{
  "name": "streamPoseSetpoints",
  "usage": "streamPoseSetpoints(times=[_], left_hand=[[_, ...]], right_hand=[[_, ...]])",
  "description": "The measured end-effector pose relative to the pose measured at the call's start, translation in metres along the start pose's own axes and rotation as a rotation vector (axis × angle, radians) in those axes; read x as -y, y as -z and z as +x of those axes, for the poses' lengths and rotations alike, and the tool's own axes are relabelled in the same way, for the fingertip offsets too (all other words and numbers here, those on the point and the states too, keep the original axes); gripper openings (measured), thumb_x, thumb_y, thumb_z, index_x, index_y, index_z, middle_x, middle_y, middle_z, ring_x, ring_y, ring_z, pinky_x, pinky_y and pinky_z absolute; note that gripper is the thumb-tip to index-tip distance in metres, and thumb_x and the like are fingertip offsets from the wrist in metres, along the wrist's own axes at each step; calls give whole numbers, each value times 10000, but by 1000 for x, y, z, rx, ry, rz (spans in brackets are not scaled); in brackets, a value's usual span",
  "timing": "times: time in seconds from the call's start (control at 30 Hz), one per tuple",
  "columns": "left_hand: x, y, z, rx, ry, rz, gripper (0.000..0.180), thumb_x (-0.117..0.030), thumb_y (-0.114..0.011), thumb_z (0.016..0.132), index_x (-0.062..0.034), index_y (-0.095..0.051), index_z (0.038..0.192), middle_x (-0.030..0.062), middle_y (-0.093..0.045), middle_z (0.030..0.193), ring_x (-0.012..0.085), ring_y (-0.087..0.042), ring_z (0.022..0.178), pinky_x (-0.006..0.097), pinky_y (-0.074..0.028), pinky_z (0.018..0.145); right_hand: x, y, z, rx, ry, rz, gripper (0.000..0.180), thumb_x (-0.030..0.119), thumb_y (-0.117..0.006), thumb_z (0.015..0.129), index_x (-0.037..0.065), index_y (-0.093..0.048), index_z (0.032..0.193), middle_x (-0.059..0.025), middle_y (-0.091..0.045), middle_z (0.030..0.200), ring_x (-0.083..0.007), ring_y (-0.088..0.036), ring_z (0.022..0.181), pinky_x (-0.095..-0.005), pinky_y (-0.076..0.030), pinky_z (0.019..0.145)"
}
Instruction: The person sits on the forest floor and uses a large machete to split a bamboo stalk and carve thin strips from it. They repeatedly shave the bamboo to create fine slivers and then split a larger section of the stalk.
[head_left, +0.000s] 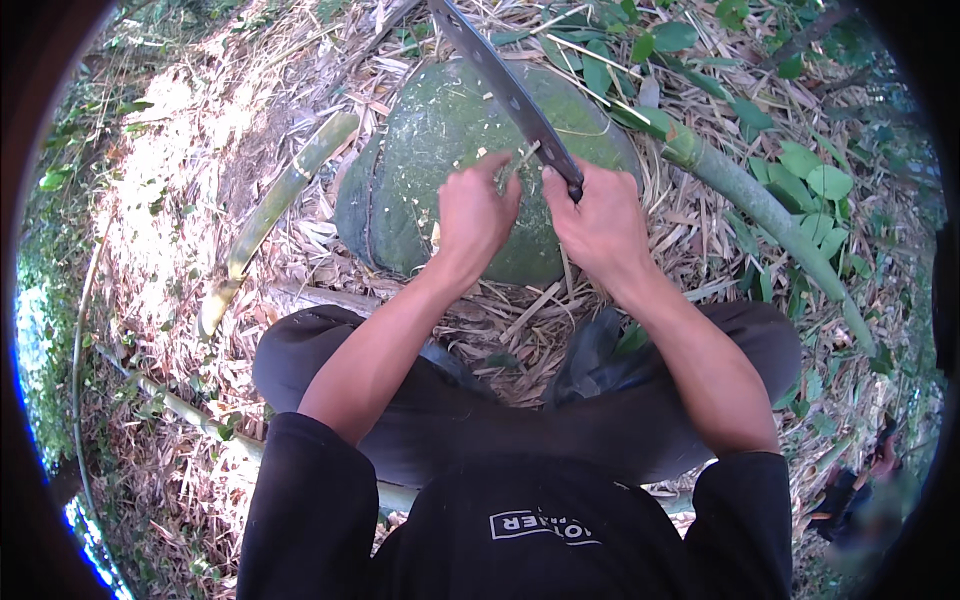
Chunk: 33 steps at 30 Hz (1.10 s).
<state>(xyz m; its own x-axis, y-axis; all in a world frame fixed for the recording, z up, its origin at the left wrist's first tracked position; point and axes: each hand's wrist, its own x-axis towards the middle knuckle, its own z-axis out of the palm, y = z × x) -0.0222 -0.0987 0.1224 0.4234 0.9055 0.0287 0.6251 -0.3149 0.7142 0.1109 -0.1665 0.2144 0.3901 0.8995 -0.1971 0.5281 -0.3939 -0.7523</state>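
My right hand [598, 222] grips the handle of a long dark machete [500, 85], whose blade runs up and to the left over a mossy green rock [420, 160]. My left hand [474, 212] is closed on a thin pale bamboo sliver [522, 158] right beside the blade's base. Both hands hover close together above the rock's near side. Pale shavings dot the rock's top.
A cut bamboo piece [275, 205] lies left of the rock. At the right a green bamboo stem [770, 215] slants downward, and another stem [190, 415] lies at the lower left. Dry leaves and straw cover the ground. My knees [300, 350] are bent below the hands.
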Motion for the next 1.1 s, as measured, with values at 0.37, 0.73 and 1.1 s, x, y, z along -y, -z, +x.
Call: streamPoseSetpoints(times=[0.37, 0.73, 1.1], left_hand=[[-27, 26, 8, -153, -225, -413, 157, 4, -759, 848, 16, -696, 991, 115, -719, 905, 190, -733, 819, 296, -582, 737], [-29, 36, -2, -159, -300, -338, 72, 27, -739, 863, 34, -704, 926, 120, -715, 877, 172, -711, 778, 286, -583, 712], [-31, 36, -13, -180, -332, -303, 85, 32, -738, 857, 32, -708, 937, 130, -720, 883, 193, -718, 781, 290, -582, 718]], right_hand=[[-5, -8, 1, -18, 37, 15, 205, 174, -597, 918, -6, -686, 961, -257, -629, 687, -460, -646, 678, -504, -506, 625], [-10, -17, -8, -59, 139, 6, 158, 124, -608, 902, 14, -686, 983, -248, -668, 767, -460, -662, 731, -529, -533, 662], [-4, -19, -17, -28, 29, -69, 166, 151, -618, 883, 30, -699, 963, -253, -665, 731, -461, -670, 707, -540, -554, 668]])
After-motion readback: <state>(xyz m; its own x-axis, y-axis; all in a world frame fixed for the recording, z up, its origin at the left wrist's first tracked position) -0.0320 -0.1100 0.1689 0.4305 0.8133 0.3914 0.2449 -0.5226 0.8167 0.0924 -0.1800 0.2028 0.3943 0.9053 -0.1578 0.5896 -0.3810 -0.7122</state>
